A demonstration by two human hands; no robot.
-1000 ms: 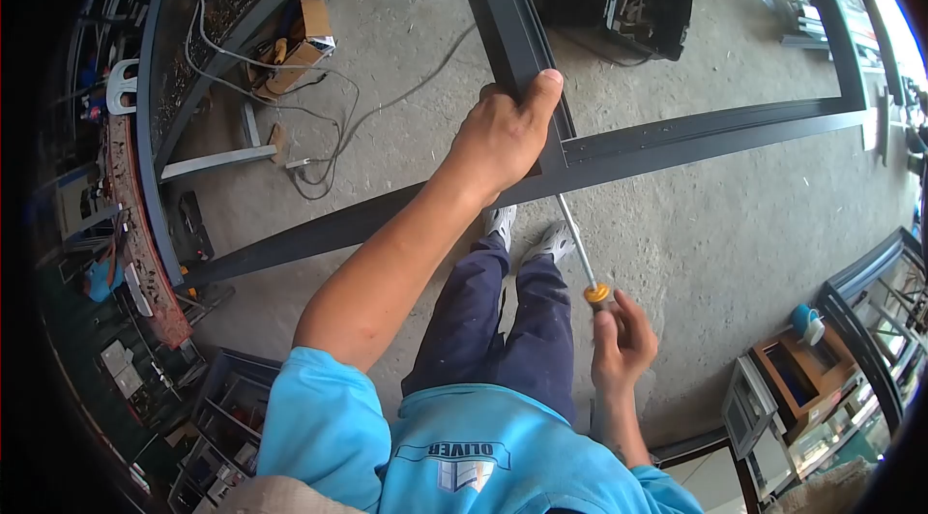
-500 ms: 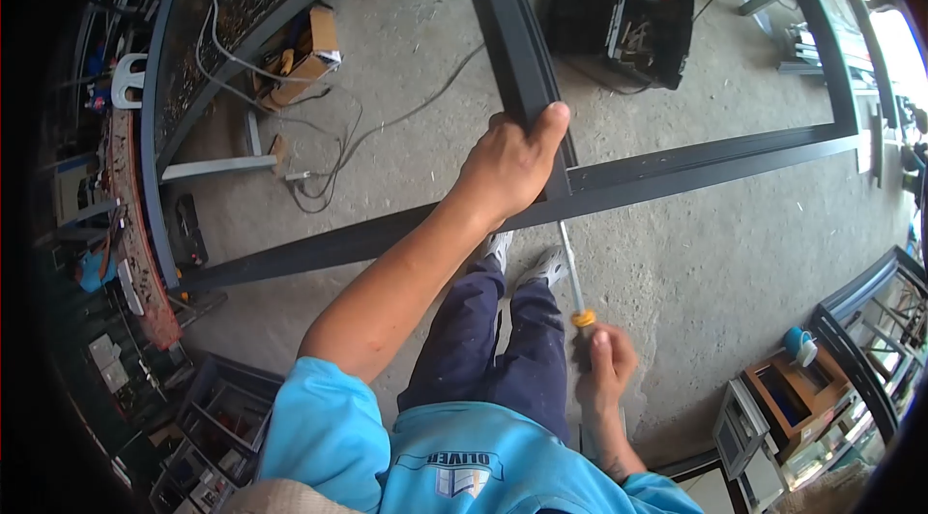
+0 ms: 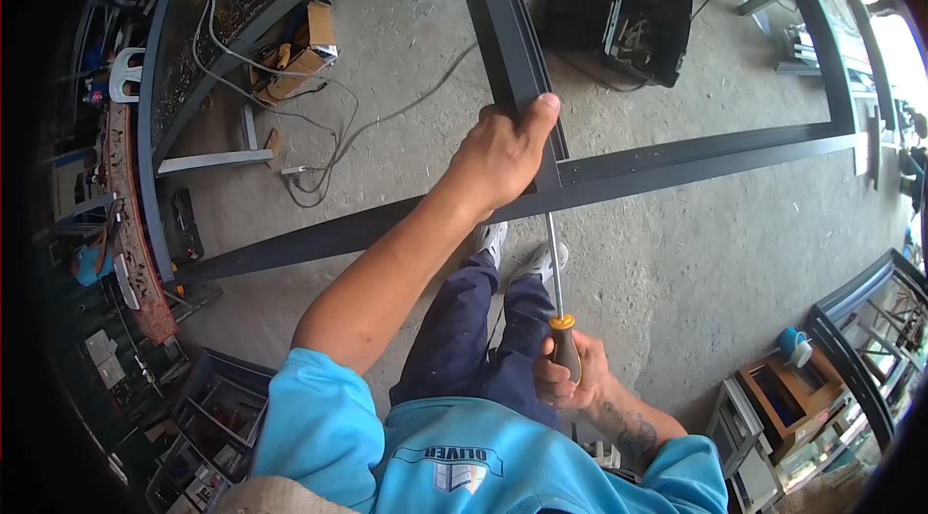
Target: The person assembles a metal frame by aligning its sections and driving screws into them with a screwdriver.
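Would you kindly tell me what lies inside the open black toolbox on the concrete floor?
The open black plastic toolbox holds a jumble of small tools, one with a teal handle, too small to identify. Anything deeper is covered by that jumble and by shadow.

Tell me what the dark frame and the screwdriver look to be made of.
The frame looks like dark coated metal, likely aluminium: straight grooved profiles with a matte sheen. The screwdriver has a bright steel-looking shaft and a handle, gripped by the right hand, that looks like plastic with an orange collar.
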